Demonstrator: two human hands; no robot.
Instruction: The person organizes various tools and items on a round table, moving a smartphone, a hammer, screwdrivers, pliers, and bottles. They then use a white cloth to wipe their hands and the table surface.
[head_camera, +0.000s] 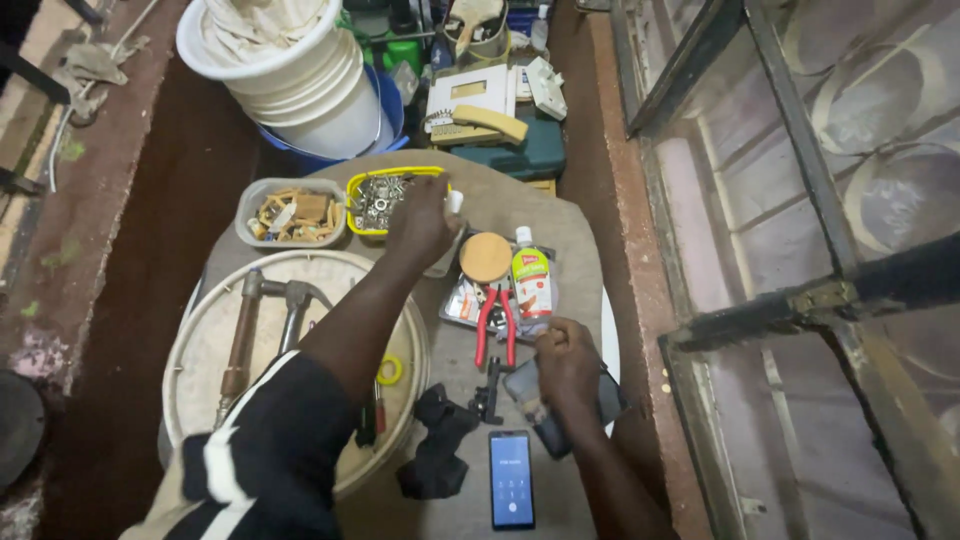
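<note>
Left hand (423, 222) curled over small white object (455, 202), grasp unclear, upper centre, arm stretched forward | beside yellow-rimmed tray of metal fittings (378, 201) | right hand (566, 362) fisted on dark flat rectangular object (545, 410), lower centre right | red-handled pliers (494, 322) just left | lit black phone (511, 479) below

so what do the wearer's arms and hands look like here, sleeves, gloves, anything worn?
Both hands are bare: no gloves, and no rings or watch that I can make out. The left hand comes from a short black sleeve with white stripes, forearm uncovered. The right hand shows a bare forearm; no sleeve is in view.
</note>
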